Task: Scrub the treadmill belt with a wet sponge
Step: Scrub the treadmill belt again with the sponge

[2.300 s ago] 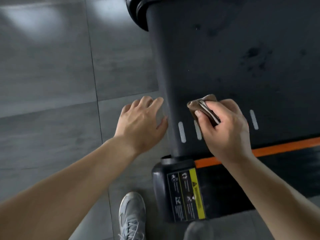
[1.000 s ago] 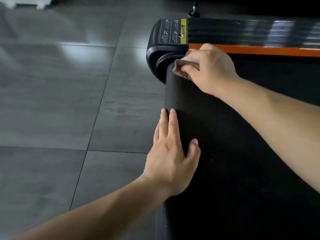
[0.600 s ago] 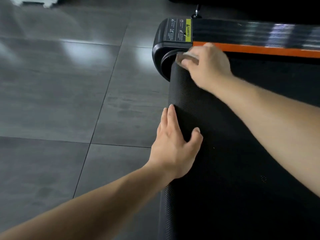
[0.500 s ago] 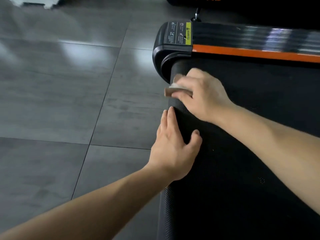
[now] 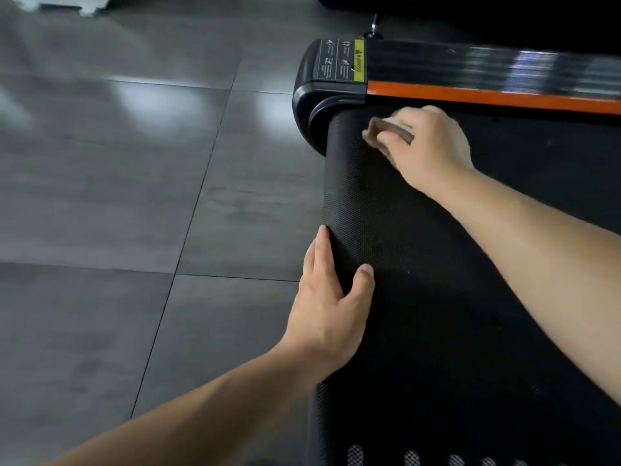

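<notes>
A: Treadmill belt (image 5: 437,297) first: black, dimpled, curving down over its end edge. Why is the left hand (image 5: 329,304) on that edge?
B: Bracing, likely. Fingers straight and pressed together along the curve, thumb splayed onto the top face. Probably stops the belt creeping.
A: Right hand (image 5: 426,146)?
B: At the belt's far corner, just beside the end cap (image 5: 312,95). Fingers curled over the sponge (image 5: 386,129), thumb on its near side, pinching it down onto the belt for scrubbing pressure.

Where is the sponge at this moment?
In the head view the sponge is upper right of centre, gripped by the right hand on the belt, near the orange strip.
</notes>
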The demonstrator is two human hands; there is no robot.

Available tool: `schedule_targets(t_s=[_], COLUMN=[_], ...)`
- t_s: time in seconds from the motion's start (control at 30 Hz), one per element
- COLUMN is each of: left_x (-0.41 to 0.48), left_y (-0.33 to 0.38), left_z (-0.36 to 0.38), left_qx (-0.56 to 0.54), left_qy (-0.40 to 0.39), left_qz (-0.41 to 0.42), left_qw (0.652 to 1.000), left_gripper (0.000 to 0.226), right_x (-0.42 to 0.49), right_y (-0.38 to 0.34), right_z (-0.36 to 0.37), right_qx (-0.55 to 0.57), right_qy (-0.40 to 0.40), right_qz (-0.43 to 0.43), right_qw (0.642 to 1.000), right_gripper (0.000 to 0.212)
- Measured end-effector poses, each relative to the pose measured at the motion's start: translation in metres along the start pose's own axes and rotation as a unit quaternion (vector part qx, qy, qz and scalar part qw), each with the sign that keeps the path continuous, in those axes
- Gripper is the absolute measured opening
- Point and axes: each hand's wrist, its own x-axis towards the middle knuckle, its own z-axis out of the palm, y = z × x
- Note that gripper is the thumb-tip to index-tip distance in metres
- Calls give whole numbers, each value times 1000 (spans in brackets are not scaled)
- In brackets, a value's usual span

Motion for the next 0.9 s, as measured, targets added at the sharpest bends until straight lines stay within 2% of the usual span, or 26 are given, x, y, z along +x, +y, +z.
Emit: schedule_targets(t_s=[0.07, 0.17, 0.2, 0.23, 0.33, 0.37, 0.43, 0.5, 0.57, 0.67, 0.7, 0.77, 0.83, 0.9], left_x=[0, 2, 2, 1, -1, -1, 1, 0, -7, -21, -26, -34, -38, -41], left_y=[-2, -2, -2, -2, -1, -1, -2, -1, -3, -11, -14, -19, -20, -22], left_z=[0, -1, -1, -1, -1, -1, -1, -1, 0, 1, 1, 1, 0, -1], left_qx=[8, 10, 10, 10, 5, 4, -5, -25, -41, -62, -69, -86, -102, -92], left_qy=[6, 7, 6, 6, -1, 0, -1, -5, -1, -6, -10, -12, -11, -18], left_qz=[5, 0, -2, -4, -9, -10, -13, -25, -28, -30, -33, -30, -24, -21], left_qw=[1000, 1000, 1000, 1000, 1000, 1000, 1000, 999, 999, 998, 997, 996, 994, 995], left_gripper=[77, 78, 78, 77, 76, 74, 72, 69, 67, 64, 62, 58, 63, 65], right_x=[-15, -70, -73, -65, -27, -31, -62, -97, -92, -61, -68, -104, -143, -137], right_y=[-10, -29, -25, -17, 0, -3, -23, -31, -20, -3, -8, -30, -46, -35], right_z=[8, -1, -8, -10, -9, -5, -3, -13, -20, -18, -14, -12, -23, -28], right_qx=[-9, 43, 47, 26, -17, -13, 16, 57, 38, -12, -14, 11, 67, 52], right_qy=[13, -55, -76, -71, -2, 6, -18, -75, -80, -11, 1, -14, -77, -87], right_qz=[1, -123, -137, -131, 11, 21, -44, -116, -116, 9, 16, -43, -115, -118], right_qw=[1000, 990, 987, 988, 1000, 1000, 999, 989, 989, 1000, 1000, 999, 988, 988], right_gripper=[31, 30, 29, 29, 30, 29, 26, 26, 32, 31, 30, 29, 36, 40])
